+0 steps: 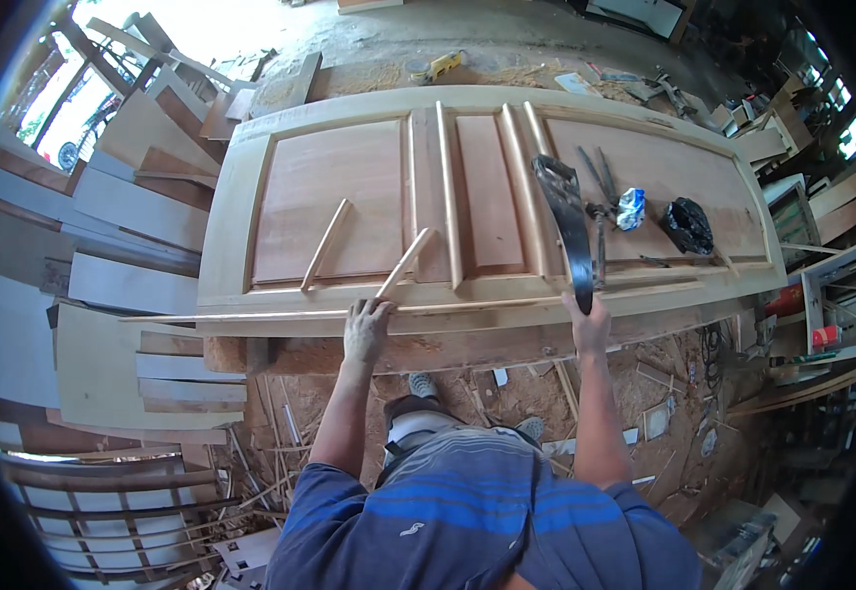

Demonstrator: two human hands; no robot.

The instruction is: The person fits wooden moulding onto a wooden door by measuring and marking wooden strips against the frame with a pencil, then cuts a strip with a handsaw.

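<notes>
A large pale wooden panel door lies flat in front of me. Along its near edge runs a long thin wooden strip, its left end sticking out past the door. My left hand has its fingers closed over this strip, beside the lower end of a short moulding piece. Farther right, my right hand is closed at the strip, its fingertips partly hidden. The tip of a handsaw reaches my right hand, and its dark handle points away from me. Another short moulding piece rests on the left panel.
On the door's right panel lie a hammer, a blue-and-white packet and a black plastic bag. Long mouldings cross its middle. Stacked boards stand at the left. Wood scraps and sawdust cover the floor.
</notes>
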